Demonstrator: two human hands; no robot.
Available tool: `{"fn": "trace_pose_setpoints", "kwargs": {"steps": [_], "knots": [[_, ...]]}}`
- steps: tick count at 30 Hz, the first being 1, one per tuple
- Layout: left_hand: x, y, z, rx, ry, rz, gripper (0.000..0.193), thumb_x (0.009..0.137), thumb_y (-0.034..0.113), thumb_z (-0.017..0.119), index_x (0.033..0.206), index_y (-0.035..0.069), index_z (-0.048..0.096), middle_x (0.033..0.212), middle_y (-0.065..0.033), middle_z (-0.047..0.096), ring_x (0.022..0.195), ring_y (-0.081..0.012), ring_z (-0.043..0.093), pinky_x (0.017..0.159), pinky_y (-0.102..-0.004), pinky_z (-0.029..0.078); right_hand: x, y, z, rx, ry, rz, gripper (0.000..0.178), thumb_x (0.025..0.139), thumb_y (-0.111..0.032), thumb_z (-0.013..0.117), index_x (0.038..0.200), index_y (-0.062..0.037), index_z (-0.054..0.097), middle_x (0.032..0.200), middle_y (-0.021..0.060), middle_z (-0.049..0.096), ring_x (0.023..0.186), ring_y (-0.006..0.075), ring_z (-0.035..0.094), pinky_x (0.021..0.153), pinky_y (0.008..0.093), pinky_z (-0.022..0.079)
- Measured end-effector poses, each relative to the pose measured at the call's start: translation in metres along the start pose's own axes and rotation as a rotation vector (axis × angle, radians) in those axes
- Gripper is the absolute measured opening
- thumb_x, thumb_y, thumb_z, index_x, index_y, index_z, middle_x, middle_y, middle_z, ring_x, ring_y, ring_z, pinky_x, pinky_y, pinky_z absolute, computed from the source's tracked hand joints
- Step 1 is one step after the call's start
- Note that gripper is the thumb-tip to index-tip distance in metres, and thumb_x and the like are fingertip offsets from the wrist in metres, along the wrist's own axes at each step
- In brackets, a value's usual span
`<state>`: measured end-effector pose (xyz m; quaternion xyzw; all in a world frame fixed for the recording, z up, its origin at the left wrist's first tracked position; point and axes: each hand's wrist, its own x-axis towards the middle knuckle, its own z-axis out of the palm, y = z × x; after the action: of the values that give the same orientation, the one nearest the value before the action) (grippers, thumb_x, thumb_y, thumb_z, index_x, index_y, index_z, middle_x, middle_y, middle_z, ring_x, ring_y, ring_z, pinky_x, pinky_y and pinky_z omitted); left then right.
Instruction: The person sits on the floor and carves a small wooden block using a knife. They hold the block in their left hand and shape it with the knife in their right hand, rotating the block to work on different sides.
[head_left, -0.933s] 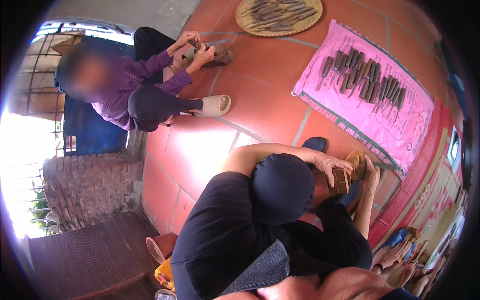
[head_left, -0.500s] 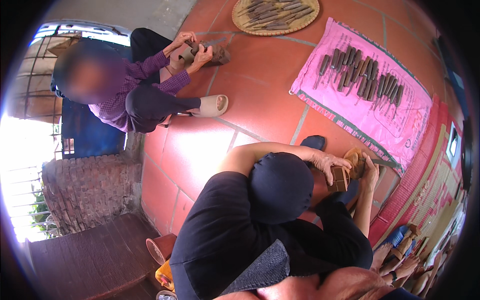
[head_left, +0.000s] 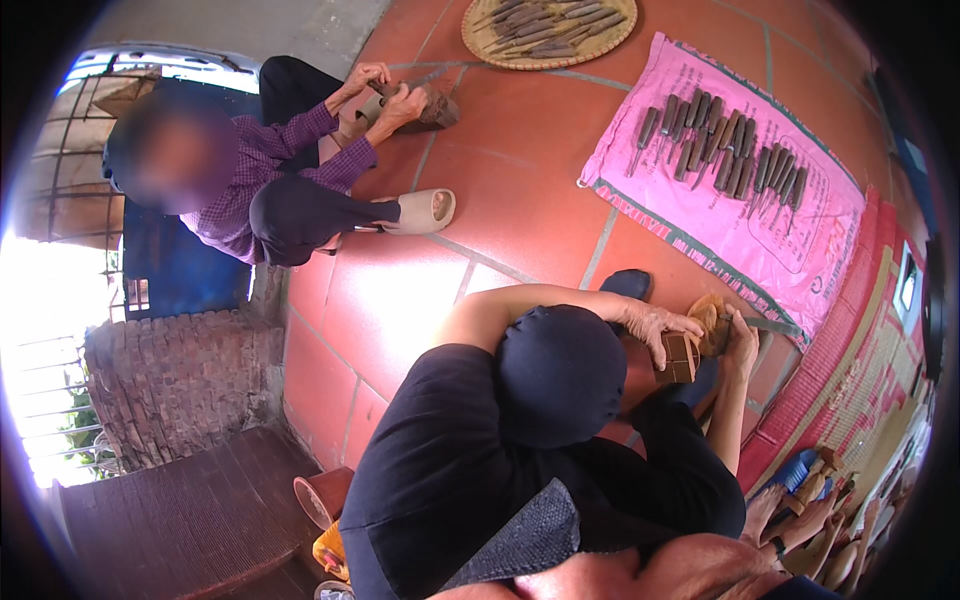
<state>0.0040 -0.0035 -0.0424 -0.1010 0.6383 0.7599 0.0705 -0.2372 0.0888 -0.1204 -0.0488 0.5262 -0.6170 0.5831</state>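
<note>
My left hand (head_left: 655, 328) is closed on a brown wooden block (head_left: 677, 360) with grooves cut across its face, its fingers over the upper edge. Just beyond the block is a rounded, lighter brown wooden piece (head_left: 708, 316). On that piece's right side is my right hand (head_left: 741, 345), with its fingers bent and closed. A thin dark thing shows by those fingertips, too small to name. My left forearm reaches around my raised knee (head_left: 560, 375), and both hands are low, near my feet.
A pink sack (head_left: 650, 90) ahead bears several dark-handled carving tools (head_left: 735, 150). More lie on a round woven tray (head_left: 545, 62). At the left sits a co-worker, hands (head_left: 395, 105) on a dark wooden piece (head_left: 440, 108). A pot (head_left: 325, 497) stands behind my left side; red mats (head_left: 850, 350) lie right.
</note>
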Motion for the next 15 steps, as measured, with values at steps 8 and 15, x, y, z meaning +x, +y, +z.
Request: {"fn": "trace_pose_setpoints", "kwargs": {"steps": [8, 15], "knots": [[0.000, 0.001, 0.000, -0.096, -0.007, -0.056, 0.099, 0.065, 0.007, 0.083, 0.147, 0.010, 0.030, 0.134, -0.0102, 0.051, 0.126, -0.0208, 0.046, 0.105, -0.0342, 0.039, -0.003, -0.003, 0.013, -0.050, -0.026, 0.021, 0.025, 0.086, -0.003, 0.065, 0.111, 0.0034, 0.064, 0.105, 0.0092, 0.068, 0.095, 0.0186, 0.065, 0.088, 0.0310, 0.050], [0.000, -0.003, 0.001, -0.074, -0.002, 0.000, 0.099, 0.065, 0.007, 0.084, 0.148, 0.009, 0.029, 0.134, -0.0099, 0.051, 0.126, -0.0209, 0.045, 0.105, -0.0343, 0.039, -0.005, -0.004, 0.009, 0.026, -0.013, -0.001, 0.025, 0.086, -0.003, 0.065, 0.109, 0.0044, 0.064, 0.102, 0.0104, 0.068, 0.090, 0.0201, 0.066, 0.086, 0.0312, 0.051]]}}
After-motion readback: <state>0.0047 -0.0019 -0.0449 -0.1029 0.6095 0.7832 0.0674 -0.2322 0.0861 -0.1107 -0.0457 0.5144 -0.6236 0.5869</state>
